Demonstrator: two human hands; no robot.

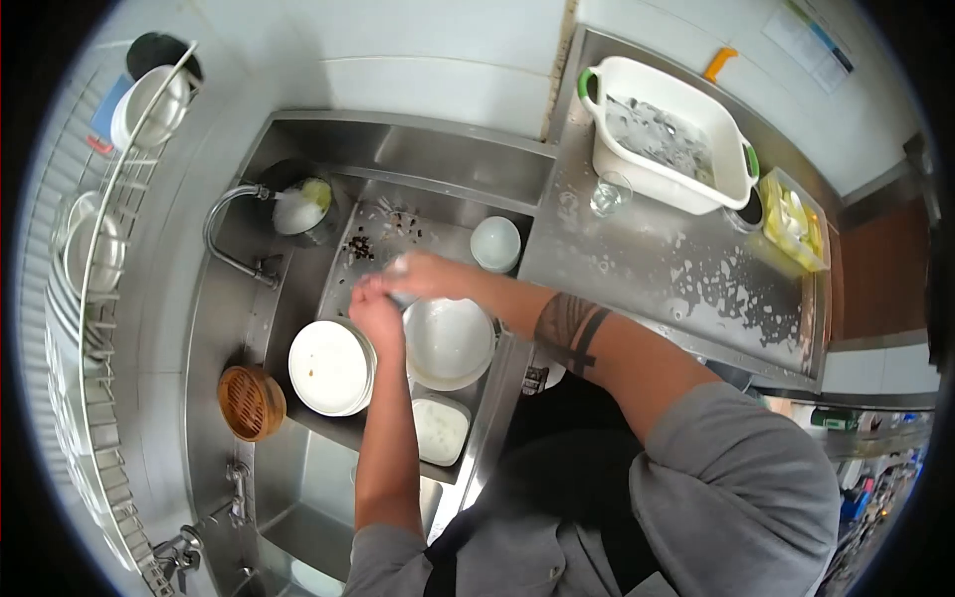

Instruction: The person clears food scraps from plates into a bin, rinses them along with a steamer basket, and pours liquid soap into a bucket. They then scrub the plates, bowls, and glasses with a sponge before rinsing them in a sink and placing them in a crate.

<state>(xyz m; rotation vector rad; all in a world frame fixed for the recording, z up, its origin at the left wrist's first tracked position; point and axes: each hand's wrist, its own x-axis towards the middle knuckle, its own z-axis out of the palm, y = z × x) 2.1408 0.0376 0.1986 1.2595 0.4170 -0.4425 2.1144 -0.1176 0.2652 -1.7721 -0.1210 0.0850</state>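
Both of my hands meet over the steel sink (pixel 343 214), above the white dishes. My left hand (pixel 376 306) is closed, with its fingertips beside the other hand. My right hand (pixel 426 276) is closed around something pale and shiny, too blurred to name. Just below my hands are a large white bowl (pixel 449 343) and a stack of white plates (pixel 330 368). Dark food scraps (pixel 359 246) lie on the sink bottom beyond my hands. A small pale bowl (pixel 494 244) stands to their right.
A metal pot (pixel 301 214) sits by the curved faucet (pixel 211 221). At the lower left is a bamboo steamer (pixel 251 403); a rectangular dish (pixel 441 431) is nearer me. A white tub (pixel 667 139) and a glass (pixel 610 194) stand on the right counter. A dish rack (pixel 99 269) lines the left wall.
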